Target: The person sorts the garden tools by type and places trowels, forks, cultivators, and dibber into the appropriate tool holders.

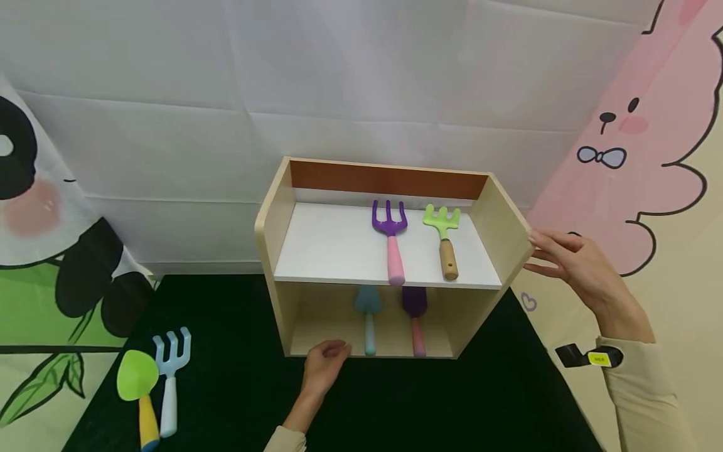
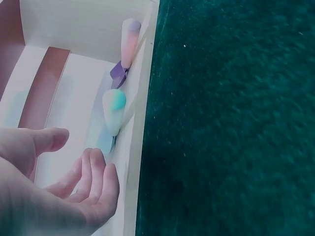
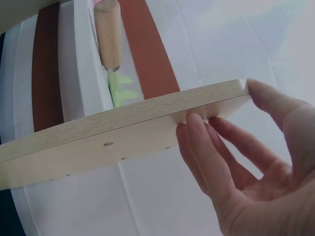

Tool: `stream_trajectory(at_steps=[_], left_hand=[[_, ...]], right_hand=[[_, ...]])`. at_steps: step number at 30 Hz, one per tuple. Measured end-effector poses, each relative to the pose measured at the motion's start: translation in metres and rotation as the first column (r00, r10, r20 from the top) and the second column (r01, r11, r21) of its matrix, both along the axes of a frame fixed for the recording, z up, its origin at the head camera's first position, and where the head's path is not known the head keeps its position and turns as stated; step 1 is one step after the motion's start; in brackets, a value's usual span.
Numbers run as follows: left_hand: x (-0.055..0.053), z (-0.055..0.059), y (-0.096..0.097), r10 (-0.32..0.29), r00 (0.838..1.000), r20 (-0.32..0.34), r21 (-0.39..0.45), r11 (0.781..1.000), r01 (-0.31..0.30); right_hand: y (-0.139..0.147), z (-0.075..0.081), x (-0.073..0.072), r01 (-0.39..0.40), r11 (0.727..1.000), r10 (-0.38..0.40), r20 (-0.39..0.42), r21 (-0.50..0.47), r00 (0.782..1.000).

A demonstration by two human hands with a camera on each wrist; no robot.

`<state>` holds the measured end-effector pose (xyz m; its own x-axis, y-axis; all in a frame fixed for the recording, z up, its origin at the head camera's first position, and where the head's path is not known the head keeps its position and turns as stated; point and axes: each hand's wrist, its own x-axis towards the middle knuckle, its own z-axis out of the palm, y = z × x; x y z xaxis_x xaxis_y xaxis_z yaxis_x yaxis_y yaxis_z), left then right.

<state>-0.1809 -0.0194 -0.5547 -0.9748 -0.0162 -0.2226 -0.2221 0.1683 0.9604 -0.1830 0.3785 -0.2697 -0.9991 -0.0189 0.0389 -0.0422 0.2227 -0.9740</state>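
A small wooden two-tier shelf (image 1: 386,282) stands on the dark green cloth. My right hand (image 1: 582,270) touches its right side panel (image 3: 123,130), fingertips against the outer face and thumb at the edge corner. My left hand (image 1: 326,370) is by the lower front edge with fingers loosely bent, holding nothing. Closest to it is a blue trowel (image 1: 369,314) on the lower tier, beside a purple trowel with a pink handle (image 1: 417,326). The upper tier bears a purple fork with a pink handle (image 1: 393,251) and a green fork with a wooden handle (image 1: 447,251).
On the cloth at left lie a green trowel with a yellow handle (image 1: 141,389) and a light blue fork (image 1: 169,389). A white curtain (image 1: 169,150) hangs behind the shelf. Walls with cartoon figures flank both sides.
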Motion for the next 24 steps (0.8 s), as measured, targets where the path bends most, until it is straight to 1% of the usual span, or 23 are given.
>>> stream_trajectory(at_steps=[3,6,12,16,21,24], left_hand=[[0.003,0.000,-0.004,0.003,1.000,0.013,-0.006,1.000,-0.003],[0.004,-0.002,-0.007,0.004,1.000,0.003,0.007,1.000,-0.004],[0.007,-0.003,-0.016,0.017,1.000,-0.003,0.009,1.000,-0.017],[0.009,-0.002,-0.021,0.031,0.999,0.023,-0.017,0.999,-0.030],[0.010,-0.001,-0.026,0.045,0.996,0.075,-0.045,0.998,-0.042],[0.012,-0.001,-0.031,0.045,0.995,0.086,-0.050,0.998,-0.040]], right_hand=[[0.002,0.002,0.003,0.005,0.998,-0.004,-0.012,0.062,1.000],[0.003,0.005,0.006,0.013,0.993,-0.011,-0.019,0.114,1.000],[0.002,0.010,0.005,-0.009,0.989,0.013,-0.025,0.150,1.000],[0.000,0.012,0.003,-0.003,0.982,0.008,-0.024,0.189,1.000],[-0.001,0.011,0.002,0.000,0.980,0.003,-0.014,0.198,1.000],[-0.002,0.009,0.002,0.005,0.975,-0.001,-0.017,0.223,1.000]])
